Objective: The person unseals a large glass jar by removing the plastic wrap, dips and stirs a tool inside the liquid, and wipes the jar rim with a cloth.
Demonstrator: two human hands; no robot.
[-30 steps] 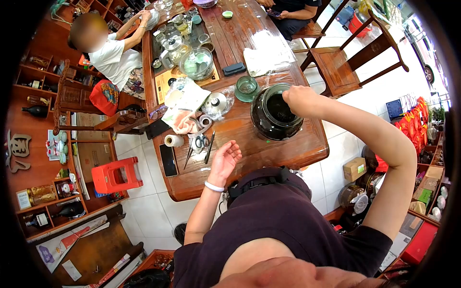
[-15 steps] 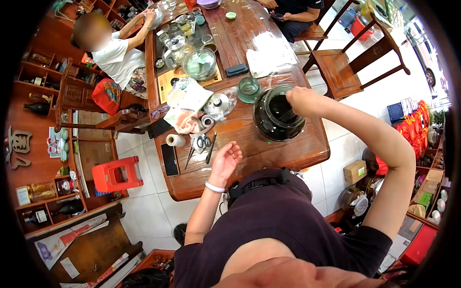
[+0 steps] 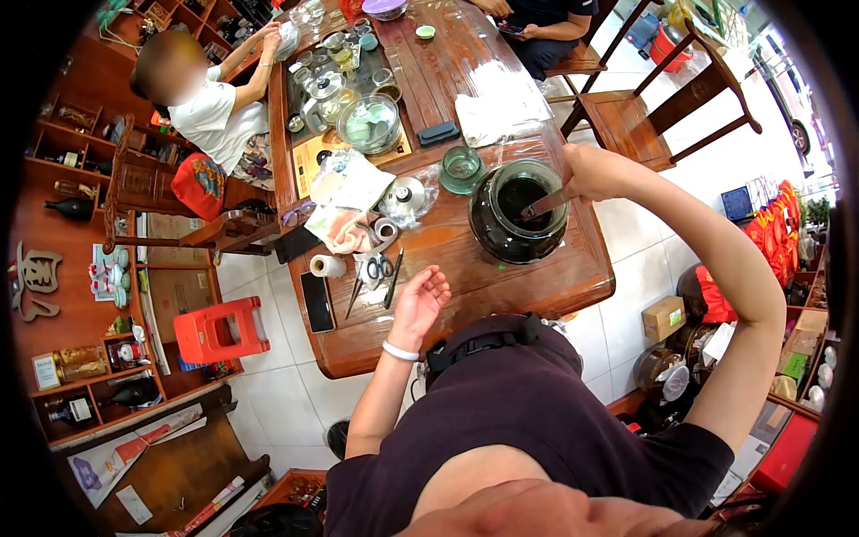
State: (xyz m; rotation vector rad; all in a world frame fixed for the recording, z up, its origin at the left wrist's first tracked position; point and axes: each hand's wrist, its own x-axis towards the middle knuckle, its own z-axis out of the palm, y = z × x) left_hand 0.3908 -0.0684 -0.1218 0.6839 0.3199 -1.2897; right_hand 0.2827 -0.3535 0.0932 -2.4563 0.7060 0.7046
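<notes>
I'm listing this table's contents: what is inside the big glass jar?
The jar shows dark contents and part of a tool held by the right hand. Anything deeper is hidden; liquid or solid, I cannot tell.

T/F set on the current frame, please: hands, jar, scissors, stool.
1. The right hand holds a utensil reaching into the glass jar. True.
2. The left hand is gripping the scissors. False: the left hand is empty, palm up; the scissors lie on the table.
3. The green glass bowl is beside the jar. True.
4. The red stool is on the table. False: the red stool stands on the floor.
</notes>
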